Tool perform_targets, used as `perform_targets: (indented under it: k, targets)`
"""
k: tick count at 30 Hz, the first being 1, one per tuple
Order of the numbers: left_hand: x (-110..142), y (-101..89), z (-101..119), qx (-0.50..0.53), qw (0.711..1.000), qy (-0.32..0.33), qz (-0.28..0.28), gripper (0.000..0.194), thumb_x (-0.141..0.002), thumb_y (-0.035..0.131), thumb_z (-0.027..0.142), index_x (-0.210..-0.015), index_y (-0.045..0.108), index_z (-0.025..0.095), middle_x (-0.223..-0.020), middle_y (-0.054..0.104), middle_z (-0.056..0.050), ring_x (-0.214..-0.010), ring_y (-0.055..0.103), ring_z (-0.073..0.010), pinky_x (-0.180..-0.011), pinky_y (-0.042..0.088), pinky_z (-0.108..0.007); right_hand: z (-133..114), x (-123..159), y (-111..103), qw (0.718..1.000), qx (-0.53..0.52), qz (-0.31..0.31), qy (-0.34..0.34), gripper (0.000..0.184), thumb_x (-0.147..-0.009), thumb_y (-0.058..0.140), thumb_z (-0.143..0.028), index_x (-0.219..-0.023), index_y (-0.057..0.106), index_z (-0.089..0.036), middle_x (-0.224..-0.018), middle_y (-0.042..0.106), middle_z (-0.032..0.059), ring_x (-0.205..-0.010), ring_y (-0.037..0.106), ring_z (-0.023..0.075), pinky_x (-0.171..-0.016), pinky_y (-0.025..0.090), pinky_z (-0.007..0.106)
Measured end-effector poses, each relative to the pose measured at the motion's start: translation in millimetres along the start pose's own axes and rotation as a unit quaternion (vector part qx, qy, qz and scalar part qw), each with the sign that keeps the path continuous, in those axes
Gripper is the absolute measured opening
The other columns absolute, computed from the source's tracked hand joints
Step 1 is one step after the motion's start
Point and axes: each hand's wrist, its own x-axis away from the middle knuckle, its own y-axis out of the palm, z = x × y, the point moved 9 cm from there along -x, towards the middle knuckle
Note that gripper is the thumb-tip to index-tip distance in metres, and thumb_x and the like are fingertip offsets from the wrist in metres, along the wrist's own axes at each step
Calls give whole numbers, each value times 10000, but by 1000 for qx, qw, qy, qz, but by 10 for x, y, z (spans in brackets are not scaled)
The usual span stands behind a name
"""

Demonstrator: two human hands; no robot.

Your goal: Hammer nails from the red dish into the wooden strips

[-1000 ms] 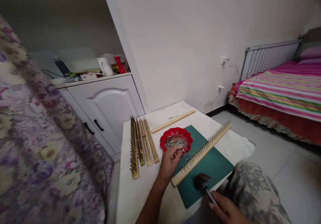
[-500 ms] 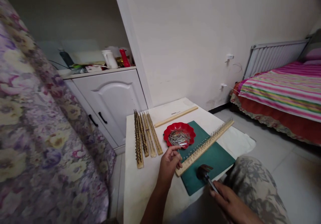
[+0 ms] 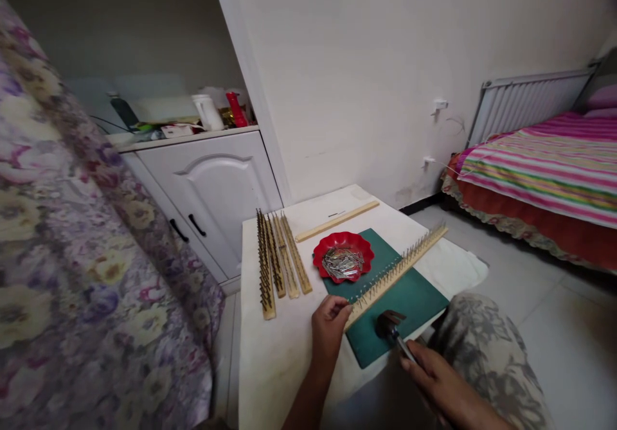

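My left hand (image 3: 330,322) is curled at the near end of a wooden strip (image 3: 396,274) studded with a row of nails, its fingers pinched together against that end; what they hold is too small to make out. The strip lies diagonally on a green mat (image 3: 403,302). A red dish (image 3: 343,250) full of loose nails sits just beyond it. My right hand (image 3: 434,382) grips the handle of a hammer (image 3: 388,325), whose head rests on the mat near the strip.
Several nailed strips (image 3: 274,264) lie side by side on the left of the white table (image 3: 279,359), and a bare strip (image 3: 336,220) lies at the back. A flowered sofa is on the left, a white cabinet (image 3: 212,186) behind, a striped bed (image 3: 535,173) on the right.
My left hand drew back from the red dish to the near end of the nailed strip and closed. The hammer hand stayed almost still. The view shifted slightly.
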Motion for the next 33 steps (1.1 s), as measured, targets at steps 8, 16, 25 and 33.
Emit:
perform_targets:
  k: [8, 16, 25, 33]
  targets:
    - [26, 131, 1, -58, 997, 43, -10, 125, -745, 562, 282, -716, 609, 170, -688, 594, 7, -671, 556, -130, -622, 432, -209, 29, -4, 5, 1000, 4, 1, 0, 354, -797, 483, -509, -797, 630, -187, -706, 632, 7, -673, 599, 199, -637, 532, 294]
    - [13, 133, 5, -84, 995, 48, -5, 140, -764, 556, 295, -745, 620, 172, -704, 612, 1, -677, 563, -135, -639, 439, -216, -32, 20, 71, 999, 1, -28, 22, 345, -822, 417, -517, -755, 519, -194, -617, 473, -38, -498, 495, 134, -424, 452, 214]
    - [30, 132, -19, -114, 991, 64, -7, 128, -770, 551, 272, -738, 621, 170, -714, 608, -3, -677, 565, -129, -638, 438, -213, -1, 21, 115, 998, -13, -46, 40, 353, -819, 391, -547, -769, 468, -206, -617, 405, -57, -447, 417, 96, -325, 344, 165]
    - [47, 133, 127, -121, 985, 119, -3, 134, -779, 537, 235, -679, 600, 171, -713, 567, -2, -686, 555, -125, -611, 415, -206, -44, 2, 81, 999, 2, -30, 13, 316, -825, 431, -489, -763, 515, -191, -673, 482, -19, -614, 507, 151, -510, 460, 218]
